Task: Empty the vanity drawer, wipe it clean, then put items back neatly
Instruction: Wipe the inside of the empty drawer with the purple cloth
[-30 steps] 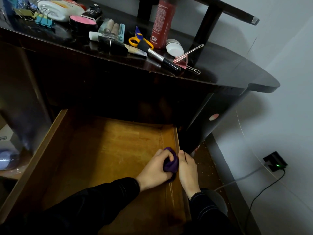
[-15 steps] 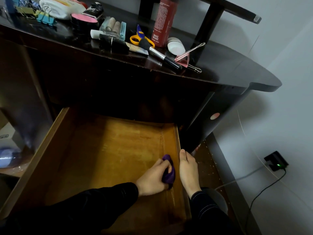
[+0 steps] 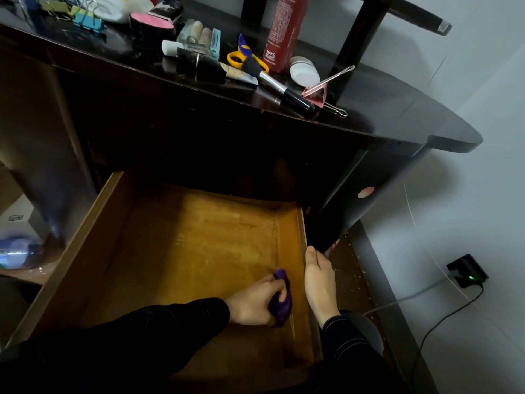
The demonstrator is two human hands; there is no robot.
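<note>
The wooden vanity drawer (image 3: 181, 251) is pulled out, its bottom bare. My left hand (image 3: 254, 304) grips a bunched purple cloth (image 3: 279, 302) against the drawer floor near the right wall. My right hand (image 3: 318, 282) rests along the top of the drawer's right wall, thumb on the rim and fingers hidden on the outside. On the dark vanity top (image 3: 397, 120) lie the removed items: yellow-handled scissors (image 3: 244, 56), a makeup brush (image 3: 278, 85), a red bottle (image 3: 284, 32), a pink-lidded jar (image 3: 152, 22), binder clips (image 3: 85, 19) and a pink clip (image 3: 321, 89).
A white round pot (image 3: 304, 71) sits beside the red bottle. A black charger (image 3: 466, 273) with a green light and its cable lies on the floor at the right, by the wall. A box (image 3: 17, 220) and a plastic bottle (image 3: 17, 251) stand at the far left.
My left hand has drawn the purple cloth back along the right wall toward the drawer's front. My right hand stays on the drawer's right wall.
</note>
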